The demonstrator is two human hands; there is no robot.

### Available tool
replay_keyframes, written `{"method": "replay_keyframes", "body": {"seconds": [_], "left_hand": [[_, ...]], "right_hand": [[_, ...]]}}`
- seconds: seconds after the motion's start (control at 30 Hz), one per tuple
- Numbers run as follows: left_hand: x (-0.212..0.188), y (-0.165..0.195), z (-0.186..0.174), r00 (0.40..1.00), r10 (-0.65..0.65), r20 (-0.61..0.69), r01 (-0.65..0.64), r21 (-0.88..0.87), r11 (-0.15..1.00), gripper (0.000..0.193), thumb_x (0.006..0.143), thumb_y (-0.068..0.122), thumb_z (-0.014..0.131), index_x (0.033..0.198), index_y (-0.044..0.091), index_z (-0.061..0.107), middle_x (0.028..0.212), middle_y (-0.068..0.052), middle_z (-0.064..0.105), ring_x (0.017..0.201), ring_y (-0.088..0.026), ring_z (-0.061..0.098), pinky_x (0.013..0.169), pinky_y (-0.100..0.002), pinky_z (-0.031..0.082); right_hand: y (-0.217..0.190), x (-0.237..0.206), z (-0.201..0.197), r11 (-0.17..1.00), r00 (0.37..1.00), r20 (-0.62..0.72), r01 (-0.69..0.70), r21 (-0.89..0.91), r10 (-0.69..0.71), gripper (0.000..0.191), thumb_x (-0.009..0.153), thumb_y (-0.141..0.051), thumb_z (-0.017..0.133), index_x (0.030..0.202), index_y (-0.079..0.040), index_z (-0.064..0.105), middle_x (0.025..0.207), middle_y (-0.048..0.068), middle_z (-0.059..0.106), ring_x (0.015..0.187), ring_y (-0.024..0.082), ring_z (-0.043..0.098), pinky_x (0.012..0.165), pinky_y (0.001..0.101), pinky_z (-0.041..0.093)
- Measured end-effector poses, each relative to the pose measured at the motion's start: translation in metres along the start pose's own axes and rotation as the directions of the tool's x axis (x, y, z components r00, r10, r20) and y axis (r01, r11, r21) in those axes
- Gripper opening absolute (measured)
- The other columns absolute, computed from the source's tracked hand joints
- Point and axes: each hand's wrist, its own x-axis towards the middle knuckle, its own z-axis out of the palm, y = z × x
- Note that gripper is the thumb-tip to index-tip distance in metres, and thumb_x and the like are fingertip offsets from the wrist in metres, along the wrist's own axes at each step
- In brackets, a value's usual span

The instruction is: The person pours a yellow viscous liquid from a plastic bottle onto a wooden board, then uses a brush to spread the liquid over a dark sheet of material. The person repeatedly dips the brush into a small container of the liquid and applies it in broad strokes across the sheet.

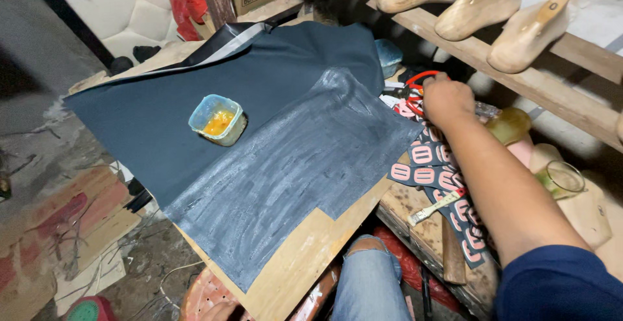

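Observation:
My right hand (448, 100) reaches to the right of the board, its fingers closed over red-handled scissors (415, 93) that lie among clutter under the shelf. A large dark blue sheet (195, 100) covers a wooden board (305, 256). The sheet's near right part (292, 165) carries a greyish, streaky coating. A small blue plastic tub (217, 120) with yellow paste stands on the uncoated part. My left hand is not seen. A small skin-coloured patch at the bottom edge is too cut off to identify.
Wooden shoe lasts (480, 3) line a shelf at the upper right. Black strips with pink ovals (431, 172), a yellow measuring tape (436, 207) and a glass (561, 178) lie under my arm. My jeans knee (370, 275) is below the board. Cardboard scraps (71, 230) cover the floor on the left.

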Motion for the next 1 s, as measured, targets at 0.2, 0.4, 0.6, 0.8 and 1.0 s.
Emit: {"method": "replay_keyframes", "body": {"seconds": [0.2,0.4,0.6,0.8,1.0], "left_hand": [[0.0,0.012,0.012,0.992,0.124,0.002,-0.124,-0.004,0.992,0.046,0.061,0.023,0.082,0.106,0.015,0.073,0.113,-0.014,0.071,0.101,-0.032,0.071,0.093,-0.044,0.055],[-0.013,0.033,0.002,0.997,0.065,0.04,-0.063,-0.032,0.997,0.041,0.066,0.024,0.081,0.105,0.012,0.075,0.123,-0.013,0.07,0.114,-0.034,0.069,0.1,-0.044,0.05],[-0.026,0.024,0.005,0.998,0.04,0.056,-0.035,-0.093,0.995,0.038,0.069,0.024,0.081,0.104,0.01,0.076,0.118,-0.012,0.072,0.113,-0.032,0.069,0.1,-0.042,0.051],[-0.009,0.02,-0.001,0.996,0.033,0.078,-0.028,-0.062,0.998,0.035,0.072,0.023,0.079,0.104,0.008,0.076,0.113,-0.013,0.073,0.109,-0.03,0.07,0.097,-0.041,0.052],[0.014,0.014,-0.01,0.997,0.02,0.081,-0.017,-0.044,0.999,0.033,0.075,0.021,0.078,0.104,0.007,0.076,0.109,-0.014,0.074,0.105,-0.029,0.072,0.093,-0.039,0.054]], "right_hand": [[0.048,-0.049,-0.053,0.96,0.94,0.202,-0.282,-0.001,0.276,0.031,0.092,-0.016,0.061,0.115,-0.001,0.075,0.125,0.024,0.07,0.112,0.041,0.069,0.091,0.0514,0.056],[0.053,-0.097,-0.064,0.945,0.859,0.394,-0.295,-0.144,0.328,0.034,0.094,-0.019,0.06,0.119,-0.004,0.077,0.127,0.022,0.072,0.116,0.038,0.07,0.095,0.0489,0.056],[0.05,-0.09,-0.053,0.963,0.918,0.291,-0.246,-0.109,0.268,0.029,0.096,-0.018,0.057,0.113,-0.007,0.077,0.123,0.018,0.072,0.11,0.037,0.071,0.088,0.0499,0.058],[0.023,-0.051,-0.014,0.991,0.996,0.06,0.065,-0.115,-0.059,0.026,0.097,-0.014,0.051,0.108,-0.013,0.075,0.114,0.014,0.071,0.097,0.036,0.074,0.077,0.0487,0.059],[0.007,-0.004,0.015,0.987,0.982,0.19,0.046,-0.154,-0.016,0.029,0.097,-0.018,0.05,0.112,-0.015,0.074,0.12,0.014,0.071,0.102,0.035,0.074,0.078,0.048,0.06]]}}
